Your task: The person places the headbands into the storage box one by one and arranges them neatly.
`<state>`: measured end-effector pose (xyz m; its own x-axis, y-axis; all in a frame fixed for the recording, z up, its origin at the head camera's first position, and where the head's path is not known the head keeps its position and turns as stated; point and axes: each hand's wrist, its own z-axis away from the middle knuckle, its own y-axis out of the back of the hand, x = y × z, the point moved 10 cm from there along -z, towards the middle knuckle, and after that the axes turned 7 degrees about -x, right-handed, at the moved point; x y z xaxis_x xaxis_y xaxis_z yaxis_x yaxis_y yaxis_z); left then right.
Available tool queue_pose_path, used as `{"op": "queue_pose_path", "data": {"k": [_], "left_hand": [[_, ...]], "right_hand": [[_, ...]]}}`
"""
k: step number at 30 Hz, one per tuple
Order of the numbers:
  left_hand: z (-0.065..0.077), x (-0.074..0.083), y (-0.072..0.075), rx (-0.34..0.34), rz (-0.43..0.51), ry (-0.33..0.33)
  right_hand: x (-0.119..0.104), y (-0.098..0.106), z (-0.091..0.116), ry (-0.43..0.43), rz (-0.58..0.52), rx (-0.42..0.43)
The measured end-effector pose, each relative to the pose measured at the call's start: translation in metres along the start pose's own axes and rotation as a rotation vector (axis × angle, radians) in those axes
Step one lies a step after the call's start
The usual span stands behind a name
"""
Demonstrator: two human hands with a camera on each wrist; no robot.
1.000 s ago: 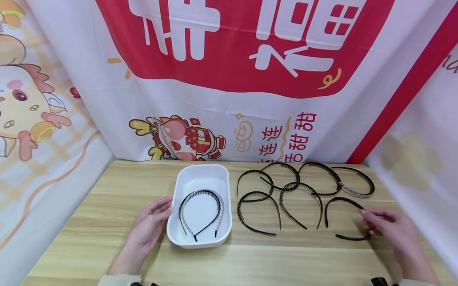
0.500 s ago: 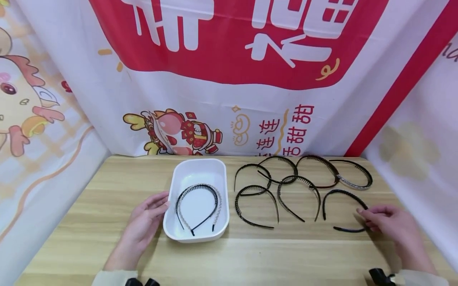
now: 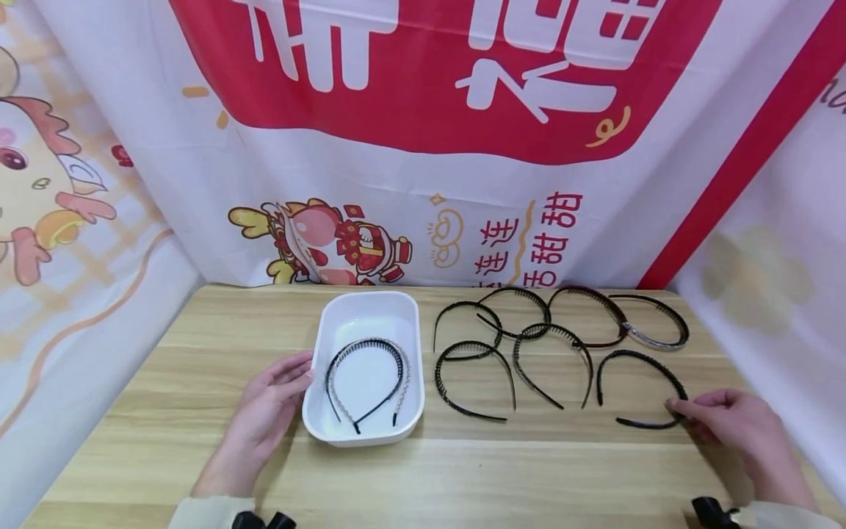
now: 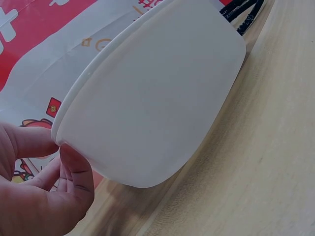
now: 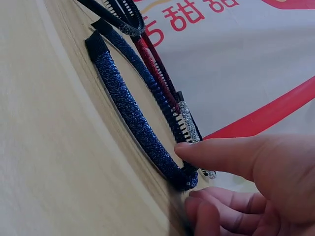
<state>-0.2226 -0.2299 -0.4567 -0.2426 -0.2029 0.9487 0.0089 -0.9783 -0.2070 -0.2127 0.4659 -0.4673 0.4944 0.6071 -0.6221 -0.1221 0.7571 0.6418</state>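
1. Here, a person's right hand (image 3: 736, 422) pinches the curved bend of a glittery dark-blue headband (image 5: 129, 115), thumb on one side, curled fingers on the other; the headband lies on the table, well to the right of a white plastic tub (image 4: 147, 98).
2. The left hand (image 3: 267, 404) grips the tub's left rim between thumb and bent fingers.
3. Inside the tub I see two overlapping headbands: a black toothed one (image 3: 370, 342) and a pale, beaded-looking one (image 3: 405, 389).
4. Between the tub and the tabletop's far right corner lie six other headbands (image 3: 516, 360), mostly dark, some overlapping; one shows red glitter, another silver.
5. The wood-grain table (image 3: 496, 485) extends all around the tub.
6. Behind the tub hangs a red-and-white printed cloth (image 3: 410, 132).
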Motion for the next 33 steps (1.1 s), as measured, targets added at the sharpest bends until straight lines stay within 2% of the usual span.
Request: {"op": "queue_pose_path", "data": {"k": [6, 10, 16, 26, 33], "left_hand": [[-0.0007, -0.0006, -0.0018, 0.004, 0.000, 0.010], [-0.0004, 0.0005, -0.0027, 0.000, -0.010, 0.013], [0.0008, 0.0010, -0.0016, 0.001, -0.009, 0.012], [0.0011, 0.0012, -0.0009, -0.007, 0.009, -0.002], [0.0003, -0.0003, -0.0017, -0.007, 0.009, 0.012]], "right_hand": [[0.0025, -0.0044, -0.0005, -0.005, -0.007, -0.057], [0.0009, -0.0048, 0.0008, -0.013, -0.009, -0.059], [-0.0005, -0.0072, 0.0007, 0.010, -0.073, -0.072], [0.0001, -0.0079, 0.0000, 0.006, -0.168, -0.067], [0.0040, -0.0074, -0.0009, -0.002, -0.222, -0.068]]}}
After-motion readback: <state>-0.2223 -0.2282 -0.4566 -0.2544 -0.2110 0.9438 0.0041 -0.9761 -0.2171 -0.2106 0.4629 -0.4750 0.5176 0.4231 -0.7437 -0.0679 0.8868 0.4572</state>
